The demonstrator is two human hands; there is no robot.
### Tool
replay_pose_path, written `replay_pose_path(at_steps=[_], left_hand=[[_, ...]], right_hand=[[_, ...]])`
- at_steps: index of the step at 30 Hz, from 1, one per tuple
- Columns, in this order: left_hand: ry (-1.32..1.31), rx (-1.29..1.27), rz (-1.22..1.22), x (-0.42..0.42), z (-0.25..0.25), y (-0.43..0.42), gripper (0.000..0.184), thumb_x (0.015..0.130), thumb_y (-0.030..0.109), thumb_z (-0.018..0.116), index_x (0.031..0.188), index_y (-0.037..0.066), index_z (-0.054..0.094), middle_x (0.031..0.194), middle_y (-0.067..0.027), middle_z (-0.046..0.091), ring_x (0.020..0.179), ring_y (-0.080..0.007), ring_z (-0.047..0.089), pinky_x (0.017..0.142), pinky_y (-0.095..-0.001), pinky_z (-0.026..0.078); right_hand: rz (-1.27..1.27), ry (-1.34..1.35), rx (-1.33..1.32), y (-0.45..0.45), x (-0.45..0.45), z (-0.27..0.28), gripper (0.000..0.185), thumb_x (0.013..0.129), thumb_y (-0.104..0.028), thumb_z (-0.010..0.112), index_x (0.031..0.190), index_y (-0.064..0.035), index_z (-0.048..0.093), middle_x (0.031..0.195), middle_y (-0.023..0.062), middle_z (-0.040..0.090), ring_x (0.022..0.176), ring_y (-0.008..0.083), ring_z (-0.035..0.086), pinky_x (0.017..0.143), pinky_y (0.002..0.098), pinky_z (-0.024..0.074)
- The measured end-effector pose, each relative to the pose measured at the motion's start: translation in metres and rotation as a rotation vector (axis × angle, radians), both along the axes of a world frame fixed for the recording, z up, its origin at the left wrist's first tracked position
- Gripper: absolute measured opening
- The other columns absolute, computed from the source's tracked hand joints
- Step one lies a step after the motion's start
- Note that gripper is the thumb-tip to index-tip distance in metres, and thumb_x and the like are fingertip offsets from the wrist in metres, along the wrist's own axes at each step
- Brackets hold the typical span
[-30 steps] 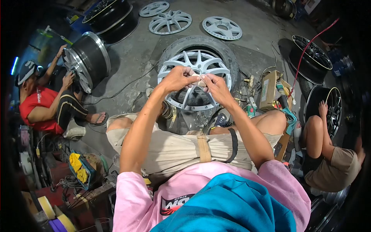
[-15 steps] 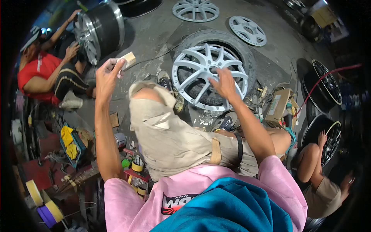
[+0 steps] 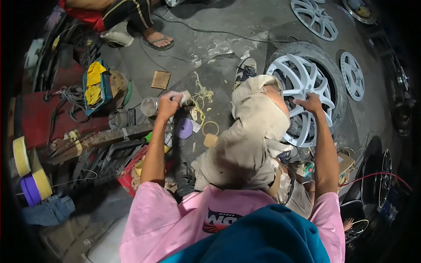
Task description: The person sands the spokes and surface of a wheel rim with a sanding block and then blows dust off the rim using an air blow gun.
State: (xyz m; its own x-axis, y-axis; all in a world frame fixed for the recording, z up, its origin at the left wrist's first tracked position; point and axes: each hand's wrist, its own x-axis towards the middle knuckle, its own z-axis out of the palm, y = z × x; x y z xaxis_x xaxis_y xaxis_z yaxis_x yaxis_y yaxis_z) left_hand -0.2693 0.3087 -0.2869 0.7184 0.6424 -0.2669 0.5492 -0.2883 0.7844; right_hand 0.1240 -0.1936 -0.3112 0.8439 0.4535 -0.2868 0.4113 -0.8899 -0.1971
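My left hand (image 3: 169, 105) is closed around a small cream-coloured block (image 3: 186, 96), held above the floor to the left of my knees. Its fingers are partly blurred, and whether the block is wood or foam I cannot tell. My right hand (image 3: 309, 104) rests at the hub of a light grey multi-spoke wheel face (image 3: 299, 93), its fingers curled at the centre and the thumb pointing left. The wheel face lies on a black tyre (image 3: 337, 83) beside my knee. Beneath my left hand are a clear jar (image 3: 150, 106) and a purple sanding disc (image 3: 184, 128).
More grey wheel faces (image 3: 352, 76) lie at the right. A blue basket with a yellow cloth (image 3: 94, 83) stands at the left, near tape rolls (image 3: 30, 188). Tangled string (image 3: 202, 98) and a cable (image 3: 210, 30) cross the floor. Another person's sandalled foot (image 3: 158, 40) is at the upper left.
The view has turned left. My left hand, still with the block, has come down from its raised position toward the jar. My right hand stays at the wheel face's centre, fingers more curled.
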Motion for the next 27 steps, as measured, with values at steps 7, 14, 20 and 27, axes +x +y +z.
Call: replay_pose_path(at_steps=[7,14,20,27], left_hand=[[0.357,-0.042,-0.217,-0.078,-0.127,0.023,0.038,0.089,0.040,0.077,0.105,0.005,0.081,0.102,-0.0181,0.080,0.093,-0.0291,0.077,0.084,-0.0407,0.057],[-0.006,0.050,-0.265,-0.013,-0.030,0.039,0.032,0.104,0.029,0.069,0.117,0.001,0.077,0.097,-0.0031,0.076,0.087,-0.0103,0.065,0.078,-0.0271,0.051],[-0.339,0.119,-0.232,0.111,0.167,0.020,0.035,0.110,0.027,0.059,0.122,-0.003,0.073,0.115,-0.0072,0.074,0.105,-0.0165,0.068,0.098,-0.0306,0.052],[-0.433,0.010,-0.680,0.228,0.248,-0.127,0.028,0.110,0.024,0.061,0.112,-0.001,0.072,0.100,-0.0025,0.071,0.092,-0.0120,0.064,0.090,-0.0280,0.052]], right_hand=[[-0.088,0.158,-0.069,-0.005,-0.007,0.006,0.067,0.076,-0.060,0.075,0.103,0.0010,0.078,0.106,0.0300,0.073,0.105,0.0432,0.071,0.094,0.0528,0.0559],[0.006,-0.213,0.290,-0.022,-0.121,0.079,0.039,0.096,-0.036,0.069,0.097,0.0017,0.077,0.111,0.0256,0.069,0.108,0.0413,0.066,0.096,0.0491,0.0525],[-0.163,-0.161,0.448,-0.145,-0.164,0.167,0.031,0.099,-0.030,0.072,0.096,0.0003,0.078,0.089,0.0197,0.072,0.082,0.0351,0.069,0.078,0.0443,0.0527],[-0.840,-0.502,0.520,-0.328,-0.255,0.248,0.032,0.101,-0.029,0.067,0.101,0.0020,0.075,0.076,0.0146,0.065,0.069,0.0228,0.060,0.068,0.0385,0.0490]])
